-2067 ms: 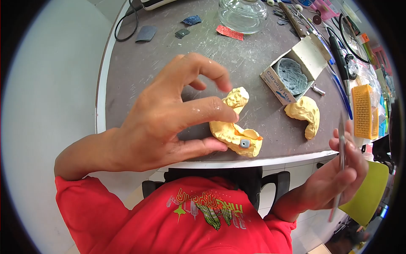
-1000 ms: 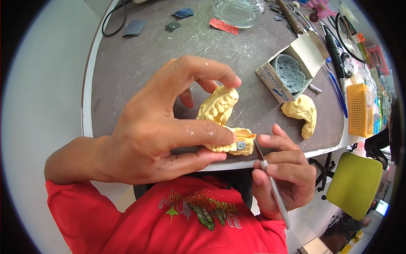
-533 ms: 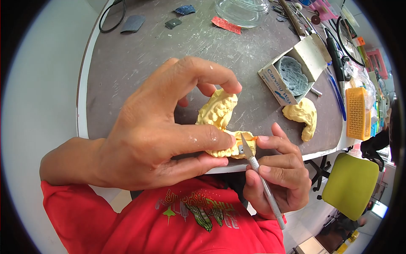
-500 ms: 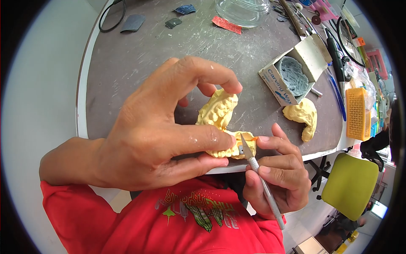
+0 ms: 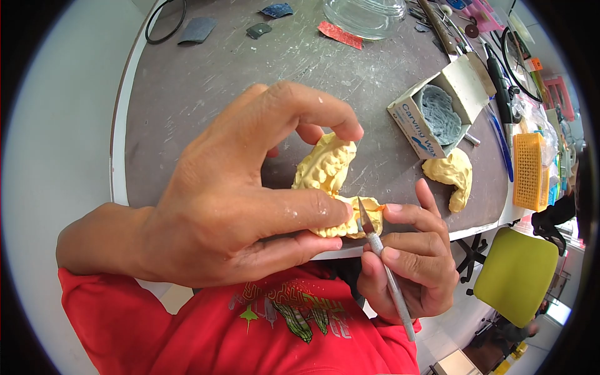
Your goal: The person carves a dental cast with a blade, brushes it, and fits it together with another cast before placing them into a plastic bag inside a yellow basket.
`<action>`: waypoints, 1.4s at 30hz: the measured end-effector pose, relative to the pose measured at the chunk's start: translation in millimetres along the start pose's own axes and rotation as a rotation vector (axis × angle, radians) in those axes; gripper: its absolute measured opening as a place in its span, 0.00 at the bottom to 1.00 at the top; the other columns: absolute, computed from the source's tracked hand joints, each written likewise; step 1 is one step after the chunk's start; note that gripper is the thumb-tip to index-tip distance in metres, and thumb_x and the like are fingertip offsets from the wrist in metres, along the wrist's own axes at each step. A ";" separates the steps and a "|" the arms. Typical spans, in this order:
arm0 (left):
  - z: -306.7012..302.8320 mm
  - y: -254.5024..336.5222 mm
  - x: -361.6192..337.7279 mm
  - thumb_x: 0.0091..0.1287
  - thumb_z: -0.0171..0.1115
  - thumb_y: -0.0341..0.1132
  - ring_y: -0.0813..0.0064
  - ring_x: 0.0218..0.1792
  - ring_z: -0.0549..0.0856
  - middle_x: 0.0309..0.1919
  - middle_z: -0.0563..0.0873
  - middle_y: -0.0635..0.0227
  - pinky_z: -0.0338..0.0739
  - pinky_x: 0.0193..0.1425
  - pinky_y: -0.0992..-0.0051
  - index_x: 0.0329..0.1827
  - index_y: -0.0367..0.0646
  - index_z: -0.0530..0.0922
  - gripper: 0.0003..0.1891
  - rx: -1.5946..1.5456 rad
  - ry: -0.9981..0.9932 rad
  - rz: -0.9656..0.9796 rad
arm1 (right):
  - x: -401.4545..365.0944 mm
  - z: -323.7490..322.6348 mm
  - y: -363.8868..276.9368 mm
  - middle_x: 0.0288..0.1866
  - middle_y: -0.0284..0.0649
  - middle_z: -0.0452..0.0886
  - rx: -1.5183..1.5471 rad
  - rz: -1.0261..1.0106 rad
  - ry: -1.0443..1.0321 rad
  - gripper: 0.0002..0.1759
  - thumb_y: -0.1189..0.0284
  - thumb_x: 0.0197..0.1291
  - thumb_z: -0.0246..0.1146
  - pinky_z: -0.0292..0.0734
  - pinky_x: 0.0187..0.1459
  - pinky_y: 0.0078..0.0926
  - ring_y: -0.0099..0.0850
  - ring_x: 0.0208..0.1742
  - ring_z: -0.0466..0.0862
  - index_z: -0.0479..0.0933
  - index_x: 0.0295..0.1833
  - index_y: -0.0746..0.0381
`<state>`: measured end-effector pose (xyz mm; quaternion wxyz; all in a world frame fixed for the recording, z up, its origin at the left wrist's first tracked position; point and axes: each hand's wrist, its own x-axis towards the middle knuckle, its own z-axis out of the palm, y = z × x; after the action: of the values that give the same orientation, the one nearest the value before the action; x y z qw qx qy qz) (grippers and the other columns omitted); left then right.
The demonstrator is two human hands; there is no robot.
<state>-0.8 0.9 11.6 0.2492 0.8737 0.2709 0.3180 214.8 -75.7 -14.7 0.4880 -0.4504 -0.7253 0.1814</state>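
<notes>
Since two seconds ago the right hand [image 5: 406,256] has come in from far off to the side, where it held its tool upright, and now sits tight against the left hand's load. The small grey block seen then on the near end of that piece no longer shows.

Head view: the left hand [image 5: 231,206] is clamped on a curved yellow cast [image 5: 328,169]. Its forefinger tip presses the far end, its thumb lies along the near end, and another finger supports it from below. The cast is held just above the near edge of the desk [image 5: 206,81], between the two hands. The right hand is closed pen-fashion around a slim metal knife [image 5: 382,259], and its forefinger is stretched out beside the cast's orange-tinted near end. The blade points up and its tip touches that end, just beside the left thumb tip.

Beyond the right hand a second cast [image 5: 453,175] lies on the desk, and just past it stands an open carving-wax box [image 5: 437,112] with grey wax inside. A yellow mesh basket [image 5: 530,172] stands further out on that side. Far beyond the left forefinger are a glass bowl [image 5: 365,15] and a red strip [image 5: 340,34]. Below both hands is a red shirt [image 5: 250,331], and a green chair [image 5: 515,275] is outside the right hand.
</notes>
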 end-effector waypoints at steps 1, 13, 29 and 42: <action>0.3 -0.1 -0.1 0.43 0.79 0.36 0.68 0.47 0.79 0.56 0.79 0.54 0.66 0.36 0.75 0.39 0.54 0.90 0.16 -0.002 0.003 0.002 | 0.1 -0.1 -0.3 0.30 0.32 0.85 -0.010 -0.004 -0.005 0.19 0.75 0.45 0.79 0.70 0.66 0.56 0.38 0.47 0.87 0.77 0.40 0.54; 1.6 1.1 -1.4 0.43 0.79 0.36 0.68 0.46 0.79 0.56 0.79 0.53 0.67 0.37 0.74 0.37 0.53 0.90 0.15 0.000 0.014 -0.013 | 0.2 -0.1 -1.9 0.29 0.32 0.84 -0.012 0.011 -0.004 0.19 0.76 0.45 0.79 0.69 0.67 0.58 0.37 0.46 0.87 0.77 0.40 0.54; 2.1 2.6 -1.1 0.42 0.78 0.37 0.69 0.48 0.79 0.55 0.80 0.53 0.64 0.36 0.74 0.36 0.53 0.89 0.15 0.024 0.029 -0.006 | -5.1 -0.4 5.1 0.27 0.36 0.82 0.003 -0.048 0.004 0.09 0.75 0.55 0.71 0.61 0.68 0.66 0.41 0.46 0.86 0.79 0.41 0.58; 2.3 1.6 -1.6 0.42 0.78 0.36 0.69 0.48 0.79 0.55 0.80 0.53 0.63 0.36 0.74 0.36 0.53 0.89 0.15 0.027 0.029 0.008 | -4.5 0.0 4.2 0.26 0.35 0.82 -0.018 -0.057 0.002 0.09 0.74 0.55 0.71 0.59 0.69 0.67 0.40 0.46 0.86 0.79 0.41 0.57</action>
<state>0.3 -1.9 10.3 0.2322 0.8734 0.2753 0.3280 217.4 -77.3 -20.1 0.4896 -0.4339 -0.7392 0.1603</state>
